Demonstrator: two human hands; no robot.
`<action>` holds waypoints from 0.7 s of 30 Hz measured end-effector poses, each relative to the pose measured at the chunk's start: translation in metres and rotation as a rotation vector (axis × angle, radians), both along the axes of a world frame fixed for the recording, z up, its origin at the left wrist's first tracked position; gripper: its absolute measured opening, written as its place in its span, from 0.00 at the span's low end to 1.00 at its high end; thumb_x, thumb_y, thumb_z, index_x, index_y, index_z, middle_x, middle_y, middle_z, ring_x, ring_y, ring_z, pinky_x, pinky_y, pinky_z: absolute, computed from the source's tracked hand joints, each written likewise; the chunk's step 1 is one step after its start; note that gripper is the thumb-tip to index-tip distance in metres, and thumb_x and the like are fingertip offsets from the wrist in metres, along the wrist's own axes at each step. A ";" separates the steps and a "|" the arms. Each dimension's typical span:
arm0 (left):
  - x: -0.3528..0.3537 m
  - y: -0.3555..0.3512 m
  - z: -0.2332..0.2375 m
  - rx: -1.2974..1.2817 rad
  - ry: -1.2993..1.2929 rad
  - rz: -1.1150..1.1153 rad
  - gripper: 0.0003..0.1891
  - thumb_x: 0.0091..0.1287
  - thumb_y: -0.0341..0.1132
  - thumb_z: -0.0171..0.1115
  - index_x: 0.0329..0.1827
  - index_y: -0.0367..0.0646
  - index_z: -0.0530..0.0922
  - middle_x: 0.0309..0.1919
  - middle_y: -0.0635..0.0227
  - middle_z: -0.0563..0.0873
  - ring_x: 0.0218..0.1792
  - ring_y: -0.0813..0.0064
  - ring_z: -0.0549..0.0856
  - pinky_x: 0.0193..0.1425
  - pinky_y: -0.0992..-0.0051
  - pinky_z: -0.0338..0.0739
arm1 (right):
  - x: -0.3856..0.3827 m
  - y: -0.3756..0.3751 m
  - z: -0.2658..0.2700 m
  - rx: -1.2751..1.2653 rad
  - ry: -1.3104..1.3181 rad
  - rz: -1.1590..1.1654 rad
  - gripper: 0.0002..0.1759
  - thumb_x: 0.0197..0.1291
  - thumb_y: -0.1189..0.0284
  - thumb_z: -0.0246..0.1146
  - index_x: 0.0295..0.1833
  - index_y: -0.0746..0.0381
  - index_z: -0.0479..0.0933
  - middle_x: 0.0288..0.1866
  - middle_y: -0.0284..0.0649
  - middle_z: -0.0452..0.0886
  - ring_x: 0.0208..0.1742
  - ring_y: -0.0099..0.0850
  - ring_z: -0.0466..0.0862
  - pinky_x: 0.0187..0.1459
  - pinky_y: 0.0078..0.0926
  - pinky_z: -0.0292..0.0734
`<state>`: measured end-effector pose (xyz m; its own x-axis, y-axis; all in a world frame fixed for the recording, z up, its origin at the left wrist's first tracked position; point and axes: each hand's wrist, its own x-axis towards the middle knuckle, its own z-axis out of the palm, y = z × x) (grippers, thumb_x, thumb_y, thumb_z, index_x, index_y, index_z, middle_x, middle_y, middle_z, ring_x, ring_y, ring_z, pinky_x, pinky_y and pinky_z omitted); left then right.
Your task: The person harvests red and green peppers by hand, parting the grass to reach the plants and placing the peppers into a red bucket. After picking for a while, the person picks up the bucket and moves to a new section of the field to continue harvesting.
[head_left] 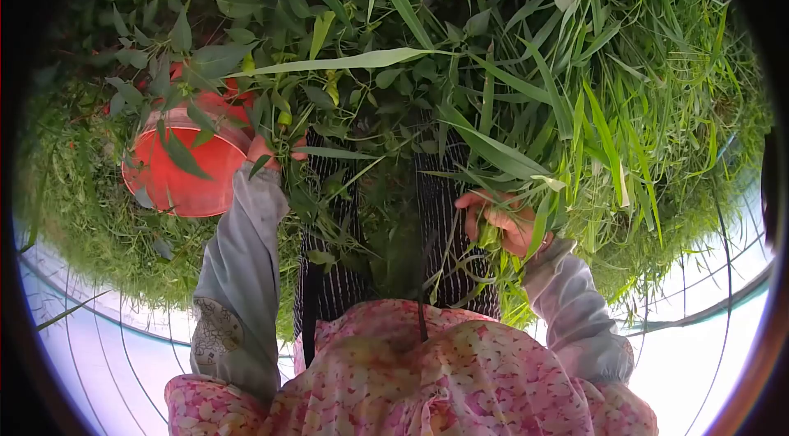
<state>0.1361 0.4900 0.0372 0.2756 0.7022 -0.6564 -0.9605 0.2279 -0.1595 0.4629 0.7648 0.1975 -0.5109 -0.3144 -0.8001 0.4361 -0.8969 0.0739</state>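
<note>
My right hand (503, 222), in a grey sleeve, is closed around light green peppers (488, 235), low among the grass blades right of my legs. Leaves partly cover my left hand (275, 152), which is among the stems of a leafy plant (329, 99) beside the bucket; its fingers are mostly hidden. A red bucket (185, 169) lies to the left of that hand, its opening facing me and a few leaves hanging across it. Small yellow-green peppers (332, 89) hang on the plant above my left hand.
Dense leafy plants (222, 0) fill the upper left, and tall grass (608, 107) stands on the right. My legs in striped dark trousers (448, 230) and a pink floral garment (427, 370) are at the bottom centre. A long broad blade (353, 60) crosses the upper middle.
</note>
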 end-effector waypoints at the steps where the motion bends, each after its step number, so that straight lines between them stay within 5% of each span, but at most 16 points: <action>1: 0.003 -0.003 -0.001 -0.020 -0.032 0.039 0.15 0.64 0.37 0.56 0.50 0.38 0.71 0.32 0.69 0.73 0.29 0.77 0.71 0.28 0.73 0.67 | -0.009 -0.002 -0.007 -0.016 0.050 -0.110 0.31 0.55 0.54 0.65 0.56 0.65 0.69 0.35 0.40 0.75 0.38 0.33 0.81 0.41 0.29 0.75; 2: 0.003 -0.005 -0.003 -0.022 -0.064 0.038 0.15 0.64 0.36 0.56 0.49 0.37 0.71 0.32 0.67 0.73 0.28 0.74 0.72 0.32 0.72 0.73 | -0.020 -0.004 -0.012 -0.017 0.074 -0.134 0.27 0.56 0.57 0.64 0.55 0.65 0.70 0.35 0.39 0.76 0.38 0.31 0.81 0.39 0.27 0.75; 4: -0.001 -0.007 0.002 -0.080 0.024 -0.053 0.15 0.62 0.38 0.57 0.47 0.38 0.71 0.28 0.70 0.71 0.25 0.77 0.68 0.29 0.74 0.65 | -0.044 -0.007 -0.016 -0.029 0.116 -0.192 0.20 0.59 0.63 0.62 0.52 0.65 0.72 0.36 0.36 0.77 0.36 0.29 0.82 0.36 0.23 0.76; 6: -0.004 -0.007 0.004 -0.115 0.163 -0.146 0.16 0.61 0.38 0.59 0.48 0.38 0.72 0.27 0.71 0.71 0.24 0.78 0.67 0.27 0.75 0.61 | -0.061 -0.009 -0.019 0.000 0.141 -0.080 0.19 0.59 0.65 0.62 0.51 0.65 0.72 0.36 0.37 0.77 0.36 0.28 0.82 0.36 0.24 0.76; 8: -0.008 -0.006 0.005 -0.229 0.063 -0.068 0.16 0.63 0.37 0.57 0.49 0.35 0.71 0.28 0.69 0.72 0.25 0.75 0.71 0.30 0.75 0.69 | -0.075 -0.016 -0.025 0.057 0.168 0.114 0.19 0.57 0.67 0.62 0.53 0.61 0.72 0.36 0.35 0.76 0.37 0.28 0.82 0.38 0.25 0.76; 11: -0.004 0.000 0.005 -0.192 -0.055 0.039 0.15 0.63 0.37 0.56 0.46 0.34 0.72 0.28 0.68 0.73 0.24 0.75 0.71 0.28 0.76 0.67 | -0.073 -0.052 -0.048 0.287 0.339 0.522 0.22 0.54 0.68 0.62 0.56 0.55 0.72 0.43 0.38 0.77 0.45 0.32 0.81 0.45 0.28 0.75; 14: 0.001 0.004 0.001 -0.058 -0.126 0.114 0.14 0.64 0.39 0.55 0.43 0.35 0.73 0.27 0.68 0.74 0.22 0.76 0.69 0.26 0.76 0.63 | -0.071 -0.100 -0.063 0.780 0.348 0.576 0.27 0.51 0.68 0.63 0.60 0.50 0.70 0.52 0.41 0.75 0.53 0.37 0.77 0.54 0.29 0.72; 17: 0.004 0.012 0.007 -0.127 -0.059 0.075 0.13 0.64 0.39 0.54 0.40 0.36 0.73 0.26 0.68 0.74 0.21 0.77 0.67 0.26 0.75 0.62 | -0.095 -0.119 -0.067 0.587 0.233 0.392 0.32 0.52 0.72 0.64 0.65 0.53 0.66 0.62 0.43 0.71 0.65 0.33 0.68 0.64 0.31 0.62; 18: 0.005 0.013 0.011 -0.206 -0.022 0.068 0.13 0.64 0.39 0.54 0.40 0.36 0.73 0.26 0.68 0.74 0.21 0.76 0.67 0.26 0.75 0.62 | -0.106 -0.118 -0.067 0.609 0.250 0.428 0.33 0.52 0.73 0.64 0.66 0.54 0.65 0.58 0.39 0.73 0.60 0.29 0.72 0.61 0.28 0.65; 21: 0.012 0.018 0.019 -0.286 -0.008 0.106 0.13 0.64 0.40 0.53 0.40 0.36 0.74 0.26 0.66 0.75 0.21 0.76 0.68 0.26 0.74 0.63 | -0.118 -0.134 -0.066 0.004 0.145 0.087 0.32 0.54 0.76 0.63 0.66 0.54 0.65 0.54 0.33 0.75 0.54 0.23 0.74 0.55 0.22 0.70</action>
<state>0.1483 0.5081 0.0560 0.2163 0.5144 -0.8299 -0.9751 0.0709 -0.2101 0.3448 0.6313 0.1317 -0.5920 -0.3594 -0.7214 0.5176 -0.8556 0.0016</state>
